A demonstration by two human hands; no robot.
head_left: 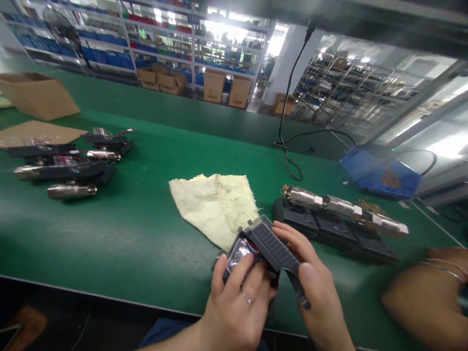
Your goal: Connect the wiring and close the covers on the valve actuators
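Two parts, lower centre: left hand clasps the wired housing, right hand grips its ribbed grey cover; seemingly closing up, next needing red wires tucked clear

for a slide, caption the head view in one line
Left hand and right hand hold an open, ribbed, dark grey plastic-looking casing near a pale yellow cloth.

Silver packet: your left hand covers part of it.
Dark case: your right hand hides part of its side.
Left forearm: the bottom edge cuts it off from you.
Other person's arm: blurred, cut off by the right edge.
Brass bits: too small for you to tell apart.
Shelves: blurred; you cannot make out their goods.
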